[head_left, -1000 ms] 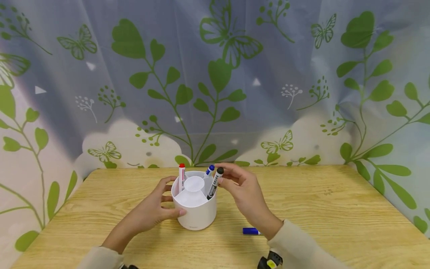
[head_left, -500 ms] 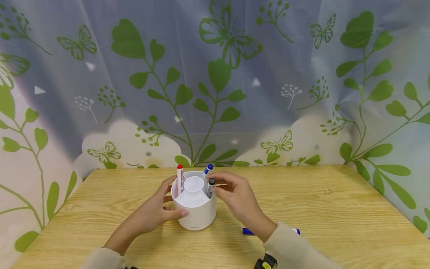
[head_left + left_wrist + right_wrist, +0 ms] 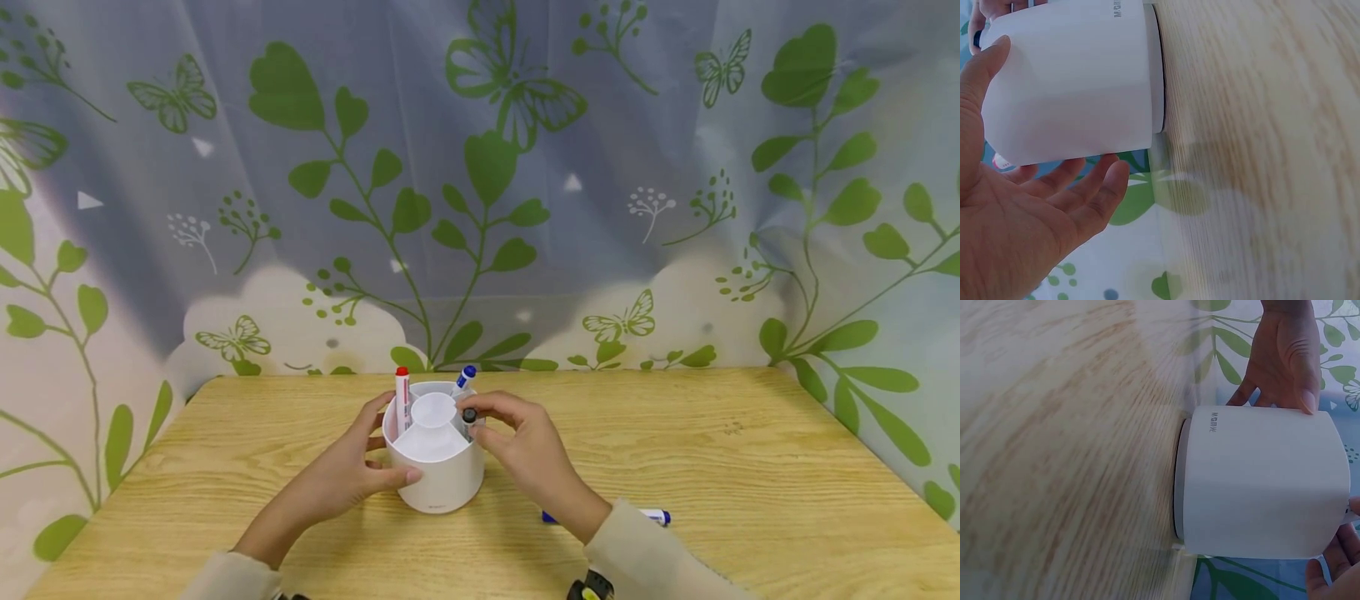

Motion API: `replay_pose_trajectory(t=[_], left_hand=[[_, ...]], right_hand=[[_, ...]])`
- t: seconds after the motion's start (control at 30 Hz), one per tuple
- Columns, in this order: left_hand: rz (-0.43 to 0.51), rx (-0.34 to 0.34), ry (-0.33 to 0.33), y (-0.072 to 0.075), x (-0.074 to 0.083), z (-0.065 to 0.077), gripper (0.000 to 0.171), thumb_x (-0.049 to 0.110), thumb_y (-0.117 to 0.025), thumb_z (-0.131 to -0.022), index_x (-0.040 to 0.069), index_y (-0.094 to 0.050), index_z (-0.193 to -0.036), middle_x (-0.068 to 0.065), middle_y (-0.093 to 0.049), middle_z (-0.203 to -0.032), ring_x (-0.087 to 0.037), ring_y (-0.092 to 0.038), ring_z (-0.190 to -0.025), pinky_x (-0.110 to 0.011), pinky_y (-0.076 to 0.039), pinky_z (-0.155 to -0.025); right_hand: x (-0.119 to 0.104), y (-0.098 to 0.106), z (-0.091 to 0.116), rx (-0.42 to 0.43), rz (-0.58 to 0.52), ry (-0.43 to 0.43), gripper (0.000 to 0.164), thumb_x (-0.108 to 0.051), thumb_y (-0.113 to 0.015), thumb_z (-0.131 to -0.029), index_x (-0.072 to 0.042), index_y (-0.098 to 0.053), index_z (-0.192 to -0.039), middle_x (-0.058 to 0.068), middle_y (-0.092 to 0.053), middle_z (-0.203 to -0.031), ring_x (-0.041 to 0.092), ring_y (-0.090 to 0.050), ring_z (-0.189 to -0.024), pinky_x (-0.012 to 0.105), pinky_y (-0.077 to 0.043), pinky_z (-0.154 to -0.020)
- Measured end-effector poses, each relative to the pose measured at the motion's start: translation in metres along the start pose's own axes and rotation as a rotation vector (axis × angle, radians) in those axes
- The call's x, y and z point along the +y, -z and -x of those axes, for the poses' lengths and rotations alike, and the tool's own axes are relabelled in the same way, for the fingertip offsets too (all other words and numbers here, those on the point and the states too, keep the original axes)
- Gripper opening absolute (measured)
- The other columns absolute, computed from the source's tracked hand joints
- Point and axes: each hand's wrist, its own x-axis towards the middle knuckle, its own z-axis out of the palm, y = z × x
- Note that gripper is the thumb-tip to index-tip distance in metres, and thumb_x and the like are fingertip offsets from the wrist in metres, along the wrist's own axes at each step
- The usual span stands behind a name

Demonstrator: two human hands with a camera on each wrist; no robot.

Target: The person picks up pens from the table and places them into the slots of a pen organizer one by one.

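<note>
A round white pen holder (image 3: pixel 442 485) with divided compartments stands upright on the table. My left hand (image 3: pixel 341 475) grips its left side, thumb on the front wall; the left wrist view shows fingers (image 3: pixel 1094 187) along the opposite side. With thumb and fingertips my right hand (image 3: pixel 536 446) pinches a black-capped marker (image 3: pixel 469 415) just inside the right rim. Only that marker's top end shows; its lower part is hidden in the holder. A red-capped marker (image 3: pixel 402 392) stands in the left compartment, and a blue-capped marker (image 3: pixel 467 377) leans at the back.
On the table right of the holder lies a blue marker (image 3: pixel 655 517), its middle hidden by my right wrist. The wooden table (image 3: pixel 750 467) reaches back to a curtain (image 3: pixel 570 250) printed with leaves and butterflies.
The black-capped marker has gone down into the right compartment, my right hand moving down and slightly left with it. My left hand keeps its grip on the holder.
</note>
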Motion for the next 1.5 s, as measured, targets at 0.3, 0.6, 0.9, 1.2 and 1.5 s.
replay_pose_trajectory(t=[0.3, 0.6, 0.9, 1.2, 1.5], left_hand=[[-0.013, 0.008, 0.002, -0.001, 0.0, 0.001, 0.105, 0.035, -0.084, -0.091, 0.016, -0.014, -0.166, -0.023, -0.028, -0.168, -0.055, -0.039, -0.148, -0.058, -0.051, -0.112], [0.0, 0.001, -0.001, -0.001, 0.001, 0.0, 0.106, 0.035, -0.083, -0.092, 0.018, -0.011, -0.167, -0.023, -0.025, -0.17, -0.054, -0.037, -0.149, -0.058, -0.051, -0.112], [-0.011, 0.0, -0.022, -0.003, 0.0, 0.001, 0.108, 0.033, -0.083, -0.092, 0.022, -0.007, -0.168, -0.02, -0.022, -0.172, -0.053, -0.033, -0.152, -0.061, -0.049, -0.112], [0.0, 0.012, -0.014, -0.003, 0.002, 0.001, 0.107, 0.032, -0.085, -0.09, 0.02, -0.011, -0.167, -0.019, -0.023, -0.172, -0.053, -0.035, -0.151, -0.064, -0.047, -0.113], [0.002, 0.014, 0.0, 0.001, 0.002, 0.001, 0.105, 0.03, -0.087, -0.088, 0.015, -0.017, -0.165, -0.024, -0.027, -0.168, -0.055, -0.039, -0.148, -0.056, -0.053, -0.11]], right_hand=[[0.002, -0.002, 0.0, -0.019, 0.0, 0.012, 0.033, 0.01, -0.067, -0.089, -0.009, -0.08, -0.112, 0.005, -0.077, -0.117, 0.018, -0.067, -0.11, 0.052, -0.05, -0.112], [0.001, -0.001, 0.003, -0.036, 0.026, 0.014, 0.036, 0.01, -0.062, -0.086, -0.009, -0.08, -0.111, 0.006, -0.076, -0.115, 0.019, -0.066, -0.112, 0.049, -0.05, -0.111], [0.002, -0.001, 0.005, -0.037, 0.043, 0.023, 0.036, 0.01, -0.062, -0.086, -0.009, -0.08, -0.111, 0.006, -0.076, -0.113, 0.017, -0.065, -0.109, 0.042, -0.051, -0.107], [-0.004, 0.006, 0.009, 0.004, 0.072, 0.01, 0.041, 0.011, -0.061, -0.086, -0.01, -0.077, -0.117, 0.005, -0.078, -0.115, 0.025, -0.068, -0.121, 0.052, -0.051, -0.113], [-0.007, 0.037, 0.019, 0.031, 0.078, -0.038, 0.037, 0.007, -0.061, -0.095, -0.01, -0.073, -0.126, 0.008, -0.075, -0.123, 0.025, -0.068, -0.122, 0.053, -0.051, -0.113]])
